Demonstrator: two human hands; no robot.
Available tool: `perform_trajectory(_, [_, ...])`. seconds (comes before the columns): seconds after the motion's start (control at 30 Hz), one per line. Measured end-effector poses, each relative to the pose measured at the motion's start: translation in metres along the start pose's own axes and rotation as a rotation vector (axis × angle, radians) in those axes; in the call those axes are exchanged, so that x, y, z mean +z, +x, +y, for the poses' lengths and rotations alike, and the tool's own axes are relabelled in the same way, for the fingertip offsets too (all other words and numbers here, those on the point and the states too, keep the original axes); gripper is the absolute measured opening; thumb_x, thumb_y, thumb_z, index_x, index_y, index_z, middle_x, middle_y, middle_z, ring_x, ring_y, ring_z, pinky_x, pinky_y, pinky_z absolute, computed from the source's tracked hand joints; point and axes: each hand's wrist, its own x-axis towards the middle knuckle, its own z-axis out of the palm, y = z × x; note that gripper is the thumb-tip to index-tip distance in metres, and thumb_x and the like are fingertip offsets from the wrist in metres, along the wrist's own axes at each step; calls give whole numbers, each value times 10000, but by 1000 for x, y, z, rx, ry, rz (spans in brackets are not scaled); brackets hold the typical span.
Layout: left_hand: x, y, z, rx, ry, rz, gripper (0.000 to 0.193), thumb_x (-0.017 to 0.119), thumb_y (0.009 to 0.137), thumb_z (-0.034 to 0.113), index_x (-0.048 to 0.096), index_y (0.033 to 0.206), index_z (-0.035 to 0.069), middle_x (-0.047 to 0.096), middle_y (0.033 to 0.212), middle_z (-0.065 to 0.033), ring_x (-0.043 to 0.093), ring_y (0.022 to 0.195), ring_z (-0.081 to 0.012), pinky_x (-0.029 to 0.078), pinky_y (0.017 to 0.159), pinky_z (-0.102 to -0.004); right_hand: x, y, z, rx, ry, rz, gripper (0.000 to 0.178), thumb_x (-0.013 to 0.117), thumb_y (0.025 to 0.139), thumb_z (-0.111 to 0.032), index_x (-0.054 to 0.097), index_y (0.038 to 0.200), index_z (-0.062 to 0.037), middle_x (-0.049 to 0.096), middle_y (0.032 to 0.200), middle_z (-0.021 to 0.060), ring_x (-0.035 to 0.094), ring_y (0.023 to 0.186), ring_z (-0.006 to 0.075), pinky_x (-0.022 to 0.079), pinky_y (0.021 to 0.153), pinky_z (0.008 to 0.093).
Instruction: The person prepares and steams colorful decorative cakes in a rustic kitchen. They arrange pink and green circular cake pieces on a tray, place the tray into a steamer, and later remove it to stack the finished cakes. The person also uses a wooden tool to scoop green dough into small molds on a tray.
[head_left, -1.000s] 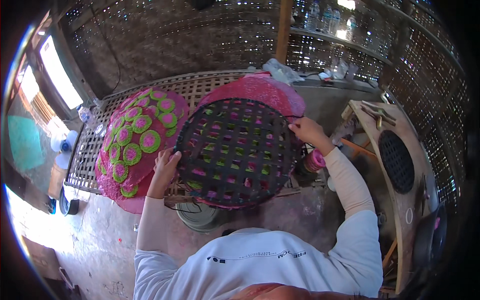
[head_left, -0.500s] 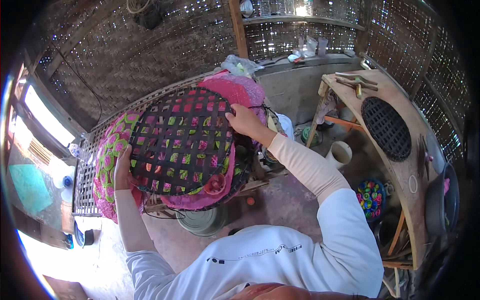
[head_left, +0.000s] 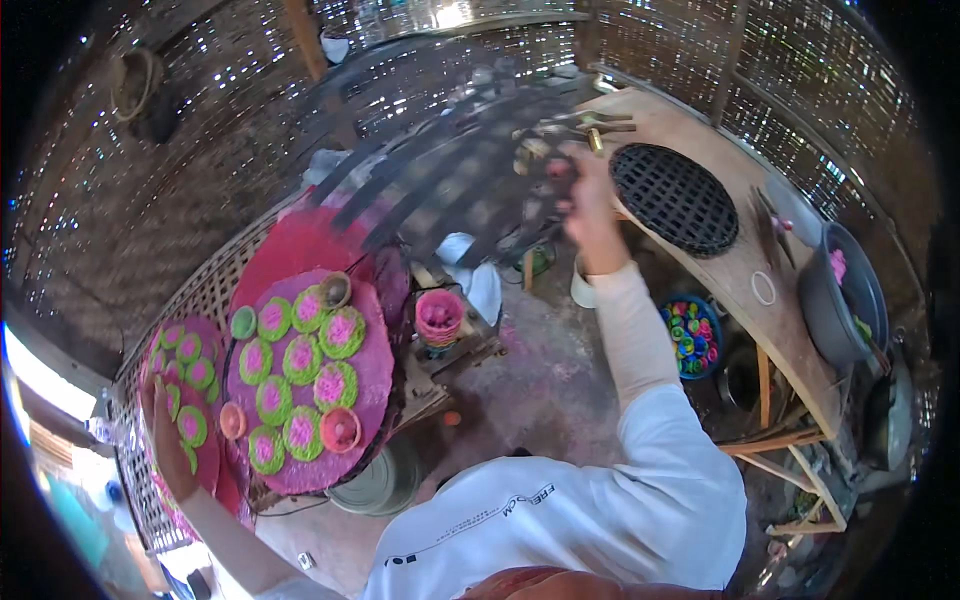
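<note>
In my right hand (head_left: 592, 215) is the rim of a round black lattice-woven tray (head_left: 430, 180), both smeared by motion. The tray is raised beyond a round pink sheet (head_left: 350, 400). Several ruffled green cakes with pink centres (head_left: 301, 359) lie on that sheet, along with an orange-pink cup (head_left: 340, 429), a smaller orange cup (head_left: 233, 421), a green cup (head_left: 243, 322) and a brown cup (head_left: 336, 290). My left hand (head_left: 168, 440) is open, fingers stretched, beside a second pink sheet (head_left: 208, 455) bearing similar green-and-pink cakes; whether it touches them I cannot tell.
A wooden table (head_left: 665, 270) at the right bears another black lattice tray (head_left: 675, 198), a white ring (head_left: 763, 288) and a large grey basin (head_left: 835, 300). Below it stands a tub of colourful pieces (head_left: 692, 335). Stacked pink cups (head_left: 438, 316) and a lidded bucket (head_left: 378, 482) are near the sheet.
The black lattice tray has swung up and rightward off the pink sheet in my right hand, uncovering the cakes and cups. My left hand has let go of its rim and moved left.
</note>
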Motion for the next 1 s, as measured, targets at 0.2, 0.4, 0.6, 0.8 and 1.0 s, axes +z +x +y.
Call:
perform_trajectory(0.2, [-28,-36,-39,-24,282,46,344,504,887,210,467,1179,32,461,1166,-60,432,1074,-157,329,935,-282,-242,85,-35,-380,69,557,236,378,837,-77,517,1025,-51,588,959,117,595,830,275,519,607,411])
perform_trajectory(0.4, [-34,-59,-48,-67,158,101,325,540,867,179,478,1152,34,485,1107,-41,446,1027,-141,355,896,-277,-291,104,-24,-190,-1496,1064,334,491,815,-235,564,1072,-34,564,1051,205,554,925,353,474,771,424])
perform_trajectory(0.6, [-15,-45,-54,136,405,91,302,598,803,137,524,1076,32,514,999,-56,487,935,-177,387,829,-306,-39,48,27,-517,-828,-180,311,530,841,-176,552,1112,-26,582,1038,119,542,936,161,427,816,286])
perform_trajectory(0.8, [6,-40,-35,316,960,209,442,657,700,352,557,1054,108,516,972,-91,440,995,-288,343,856,-397,167,-70,142,-709,-1011,-1304,430,654,730,-293,571,1096,-83,575,1025,168,538,969,314,431,841,371])
perform_trajectory(1.0, [-44,-74,-51,202,917,158,435,670,695,293,544,1076,124,510,1023,-84,435,1032,-287,321,887,-407,225,-48,182,-282,-1706,-1557,490,649,688,-399,602,1053,-75,602,1000,182,567,932,320,456,793,400])
